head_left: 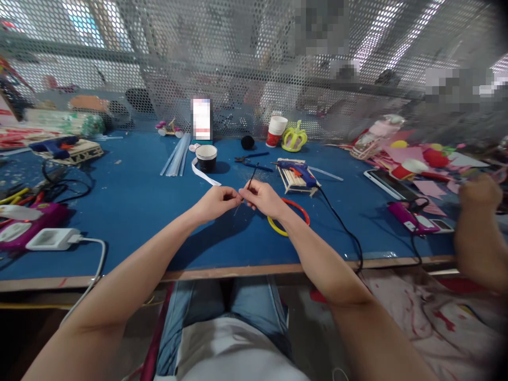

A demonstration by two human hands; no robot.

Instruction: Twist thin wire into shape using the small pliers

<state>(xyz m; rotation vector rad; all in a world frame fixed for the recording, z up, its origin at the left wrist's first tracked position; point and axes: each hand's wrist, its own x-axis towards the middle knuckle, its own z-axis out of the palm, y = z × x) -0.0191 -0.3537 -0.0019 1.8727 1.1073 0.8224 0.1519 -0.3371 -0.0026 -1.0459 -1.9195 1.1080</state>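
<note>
Both hands meet above the middle of the blue table. My left hand (219, 202) is closed in a pinch, its fingertips touching those of my right hand (260, 197). A thin dark strand (253, 175) rises from between the fingers of my right hand, which are also pinched. A finer end shows below the fingertips; what exactly the left fingers grip is too small to tell. Beneath my right wrist lies a red and yellow ring (278, 228). Behind the hands are a black-and-white cup (207, 159) with a white ribbon (202, 175) beside it, and dark pliers (254, 160).
A blue glue gun (299, 173) rests on a small wooden rack, its cable running to the front edge. Clear sticks (175, 156), a red-and-white cup (276, 131) and a yellow-green crown (294, 138) stand behind. Another person's arm (480, 227) is at right.
</note>
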